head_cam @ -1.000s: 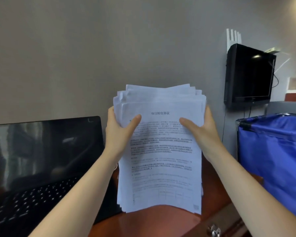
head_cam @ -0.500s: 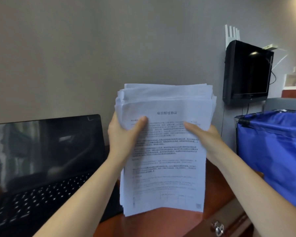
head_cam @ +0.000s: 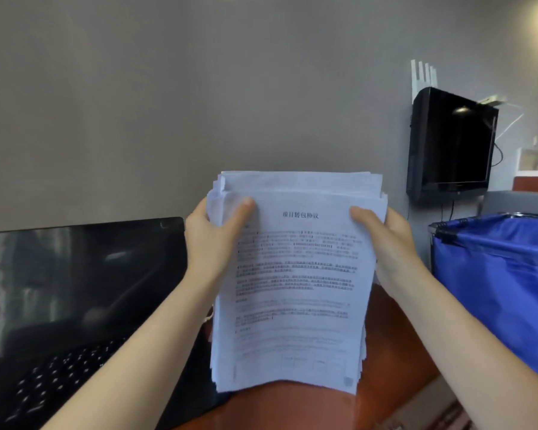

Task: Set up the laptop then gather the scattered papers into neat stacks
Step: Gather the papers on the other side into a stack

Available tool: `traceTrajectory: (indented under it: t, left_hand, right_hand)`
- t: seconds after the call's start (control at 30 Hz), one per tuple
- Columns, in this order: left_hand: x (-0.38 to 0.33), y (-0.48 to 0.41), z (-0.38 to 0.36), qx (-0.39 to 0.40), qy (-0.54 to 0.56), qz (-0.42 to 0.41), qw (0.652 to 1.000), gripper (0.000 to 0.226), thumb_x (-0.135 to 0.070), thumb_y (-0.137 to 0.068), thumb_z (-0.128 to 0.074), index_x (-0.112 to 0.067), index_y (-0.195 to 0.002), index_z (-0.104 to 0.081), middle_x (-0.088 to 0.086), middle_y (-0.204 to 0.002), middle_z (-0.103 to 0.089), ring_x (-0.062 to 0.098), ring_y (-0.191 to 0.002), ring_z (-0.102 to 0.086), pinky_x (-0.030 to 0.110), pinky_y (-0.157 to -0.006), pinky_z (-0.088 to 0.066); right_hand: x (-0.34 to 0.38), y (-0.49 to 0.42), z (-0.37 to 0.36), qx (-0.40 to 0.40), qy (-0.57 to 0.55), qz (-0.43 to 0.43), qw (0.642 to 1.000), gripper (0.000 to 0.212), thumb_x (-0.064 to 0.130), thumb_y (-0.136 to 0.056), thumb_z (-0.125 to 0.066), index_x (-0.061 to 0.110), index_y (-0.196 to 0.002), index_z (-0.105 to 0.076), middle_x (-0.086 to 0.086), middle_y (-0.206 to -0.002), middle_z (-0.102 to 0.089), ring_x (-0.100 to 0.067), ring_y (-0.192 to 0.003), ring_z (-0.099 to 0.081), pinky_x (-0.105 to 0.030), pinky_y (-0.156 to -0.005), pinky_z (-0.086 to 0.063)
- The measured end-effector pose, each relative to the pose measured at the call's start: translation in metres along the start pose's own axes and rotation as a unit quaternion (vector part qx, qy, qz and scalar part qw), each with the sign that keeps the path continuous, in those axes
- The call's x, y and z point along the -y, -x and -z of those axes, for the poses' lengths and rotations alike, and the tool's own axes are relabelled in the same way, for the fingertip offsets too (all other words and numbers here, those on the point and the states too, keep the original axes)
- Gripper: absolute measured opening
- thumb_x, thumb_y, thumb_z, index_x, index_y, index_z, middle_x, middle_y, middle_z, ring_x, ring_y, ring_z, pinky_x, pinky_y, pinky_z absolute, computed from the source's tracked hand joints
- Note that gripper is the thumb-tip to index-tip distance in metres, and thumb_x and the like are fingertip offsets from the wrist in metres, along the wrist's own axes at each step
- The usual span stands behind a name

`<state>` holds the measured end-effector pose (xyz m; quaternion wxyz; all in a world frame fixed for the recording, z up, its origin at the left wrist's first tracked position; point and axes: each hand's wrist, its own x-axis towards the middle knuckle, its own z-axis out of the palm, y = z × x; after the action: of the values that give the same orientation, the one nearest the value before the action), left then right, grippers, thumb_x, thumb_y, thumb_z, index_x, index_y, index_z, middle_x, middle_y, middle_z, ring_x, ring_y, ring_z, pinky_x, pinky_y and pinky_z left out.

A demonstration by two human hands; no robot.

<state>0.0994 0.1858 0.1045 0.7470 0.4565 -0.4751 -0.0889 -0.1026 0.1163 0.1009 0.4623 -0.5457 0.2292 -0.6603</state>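
**White Pages, Black Print**

The stack of papers at centre frame is white with a faint blue cast, its top sheet banded with black print. The laptop at lower left is black, its keys dotted pale. The wall is plain grey. At upper right the monitor is glossy black, with white antennas above it. The fabric bin at right is vivid blue. The table at the bottom is reddish brown.

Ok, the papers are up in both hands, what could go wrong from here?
1. The paper stack has staggered edges, and the left hand and right hand grip only its upper sides, so loose sheets could slip out.
2. The open laptop sits close beside it; tapping the stack on the desk might bump its keyboard.
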Motion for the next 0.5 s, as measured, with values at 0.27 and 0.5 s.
traceTrajectory:
  t: [0.27, 0.5]
  left_hand:
    - [-0.020, -0.032, -0.007, -0.018, 0.006, 0.013, 1.000, 0.048, -0.050, -0.075, -0.068, -0.003, -0.077, -0.055, -0.001, -0.071, -0.053, 0.015, -0.064, -0.049, 0.029, -0.063, -0.040]
    - [-0.034, -0.036, -0.021, -0.076, -0.038, 0.086, 0.993, 0.033, -0.021, -0.081, -0.049, -0.021, -0.062, -0.022, -0.005, -0.060, -0.018, 0.017, -0.057, -0.014, 0.029, -0.053, -0.009]
  right_hand:
    - [0.028, -0.022, -0.027, -0.077, 0.017, 0.016, 0.997, 0.041, 0.039, -0.079, -0.069, 0.009, -0.070, -0.043, -0.008, -0.073, -0.036, -0.019, -0.064, -0.037, -0.027, -0.060, -0.032]
    - [0.031, -0.030, -0.037, -0.125, 0.115, 0.033, 0.985, 0.026, 0.021, -0.065, -0.053, 0.015, -0.057, -0.028, -0.008, -0.069, -0.024, -0.024, -0.073, -0.022, -0.037, -0.063, -0.019]
